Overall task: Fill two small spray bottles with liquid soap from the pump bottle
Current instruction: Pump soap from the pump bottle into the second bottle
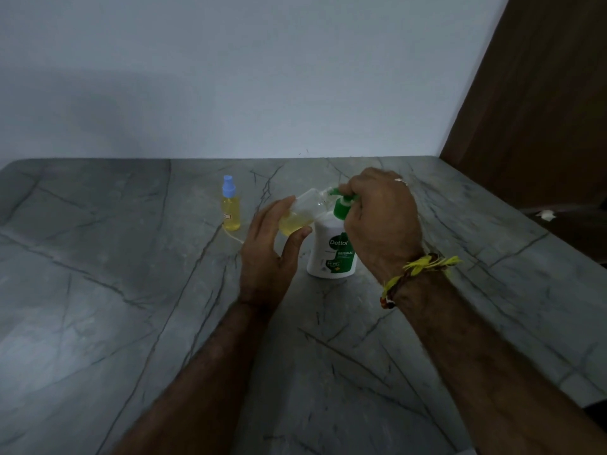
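Observation:
A white pump bottle (331, 252) with a green pump head stands upright on the grey stone table (131, 290). My right hand (382, 221) rests on top of the pump head, fingers closed over it. My left hand (271, 247) holds a small clear spray bottle (303, 208) without its cap, tilted with its mouth at the green nozzle; yellow liquid fills its lower part. A second small spray bottle (231, 208), full of yellow liquid and fitted with a blue cap, stands upright to the left.
A thin white tube (234, 235) lies on the table by the capped bottle. A pale wall rises behind the table's far edge. A dark brown door (538, 103) stands at the right, with a white scrap (547, 215) on the floor below it.

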